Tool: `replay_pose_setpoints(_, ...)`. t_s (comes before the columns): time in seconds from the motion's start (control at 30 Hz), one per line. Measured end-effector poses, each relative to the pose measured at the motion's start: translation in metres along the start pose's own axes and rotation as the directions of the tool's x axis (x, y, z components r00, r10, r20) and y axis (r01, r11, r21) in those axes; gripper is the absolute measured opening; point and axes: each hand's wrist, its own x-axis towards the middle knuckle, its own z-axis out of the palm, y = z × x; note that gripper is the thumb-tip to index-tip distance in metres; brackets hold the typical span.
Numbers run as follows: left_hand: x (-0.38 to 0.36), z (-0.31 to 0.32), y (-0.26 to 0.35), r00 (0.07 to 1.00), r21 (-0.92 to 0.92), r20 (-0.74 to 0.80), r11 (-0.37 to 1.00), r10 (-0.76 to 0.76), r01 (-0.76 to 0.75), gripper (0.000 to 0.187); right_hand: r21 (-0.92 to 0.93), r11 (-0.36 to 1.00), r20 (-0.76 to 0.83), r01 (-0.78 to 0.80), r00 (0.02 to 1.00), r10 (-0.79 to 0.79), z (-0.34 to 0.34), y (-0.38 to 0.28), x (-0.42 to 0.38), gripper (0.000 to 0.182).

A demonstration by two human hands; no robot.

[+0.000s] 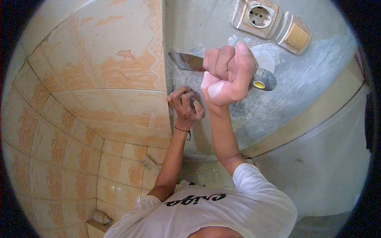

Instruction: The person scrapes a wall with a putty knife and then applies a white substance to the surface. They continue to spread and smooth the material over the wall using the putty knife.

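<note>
My right hand (230, 75) is wrapped round the handle of a putty knife (186, 62). Its metal blade points left toward the edge of the tiles, and the dark grey handle end with a yellow hole sticks out at the right. White residue marks the heel of this hand. Just below the blade, my left hand (185, 104) is close to the grey wall (313, 75) beside the tile edge. Its fingers are curled in and dusty, and I cannot tell what they hold. A patch of white filler (266, 59) shows on the wall behind my right hand.
A power socket (260, 16) and a light switch (297, 36) are mounted on the wall at the upper right. Beige and orange tiles (123, 51) cover the left side. A pale door frame (305, 119) runs along the right, and a small object (101, 217) sits on a ledge at lower left.
</note>
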Motion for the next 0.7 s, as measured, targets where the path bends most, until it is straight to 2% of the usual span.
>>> replay_pose_setpoints(0.07, 0.002, 0.0, -0.001, 1.0, -0.005, -0.025, 1.0, 0.017, -0.017, 0.043, -0.023, 0.999, -0.052, -0.03, 0.998, 0.029, 0.002, -0.008, -0.002, 0.024)
replay_pose_setpoints(0.13, -0.003, 0.0, -0.004, 1.0, 0.011, 0.03, 1.0, 0.005, -0.005, 0.041, 0.057, 0.998, -0.093, -0.016, 0.995, 0.021, -0.007, -0.028, 0.006, 0.024)
replay_pose_setpoints(0.23, 0.0, -0.005, -0.001, 0.999, -0.005, 0.045, 1.0, -0.011, 0.011, 0.038, 0.015, 1.0, -0.147, 0.007, 0.989, -0.005, -0.001, -0.048, 0.019, 0.03)
replay_pose_setpoints(0.3, -0.001, -0.002, -0.003, 1.0, -0.003, 0.02, 1.0, -0.015, 0.015, 0.036, 0.07, 0.977, -0.207, 0.202, 0.961, -0.184, 0.004, -0.051, 0.022, 0.038)
replay_pose_setpoints(0.33, -0.002, -0.001, -0.003, 1.0, -0.001, -0.007, 1.0, -0.015, 0.015, 0.034, 0.061, 0.978, -0.209, 0.2, 0.96, -0.184, 0.01, -0.049, 0.02, 0.038)
replay_pose_setpoints(0.4, 0.0, -0.004, -0.003, 1.0, -0.004, 0.009, 1.0, -0.01, 0.01, 0.033, 0.014, 0.946, -0.232, 0.324, 0.921, -0.312, 0.022, -0.037, 0.017, 0.041)
replay_pose_setpoints(0.43, 0.001, -0.004, -0.003, 1.0, 0.0, 0.019, 1.0, -0.002, 0.002, 0.032, -0.209, 0.932, -0.183, 0.296, 0.925, -0.335, -0.017, -0.027, 0.012, 0.041)
replay_pose_setpoints(0.47, 0.0, -0.002, -0.003, 1.0, -0.002, 0.02, 1.0, -0.004, 0.004, 0.032, -0.212, 0.932, -0.182, 0.295, 0.925, -0.334, -0.018, -0.02, 0.01, 0.041)
replay_pose_setpoints(0.53, -0.002, 0.001, -0.004, 1.0, -0.011, -0.021, 1.0, -0.012, 0.012, 0.035, -0.005, 0.996, -0.091, 0.089, 0.992, -0.089, -0.013, -0.007, 0.004, 0.042)
replay_pose_setpoints(0.57, -0.003, 0.001, -0.004, 1.0, -0.012, -0.021, 1.0, -0.008, 0.008, 0.035, 0.014, 0.993, -0.167, 0.119, 0.979, -0.115, -0.004, -0.012, 0.003, 0.045)
replay_pose_setpoints(0.6, -0.004, 0.0, -0.004, 1.0, -0.004, 0.0, 1.0, -0.015, 0.015, 0.037, 0.016, 0.992, -0.167, 0.124, 0.979, -0.119, -0.003, -0.011, 0.005, 0.045)
replay_pose_setpoints(0.7, -0.001, -0.001, -0.004, 1.0, 0.006, 0.02, 1.0, -0.018, 0.018, 0.038, 0.004, 0.997, -0.078, 0.081, 0.994, -0.08, -0.003, -0.007, 0.007, 0.043)
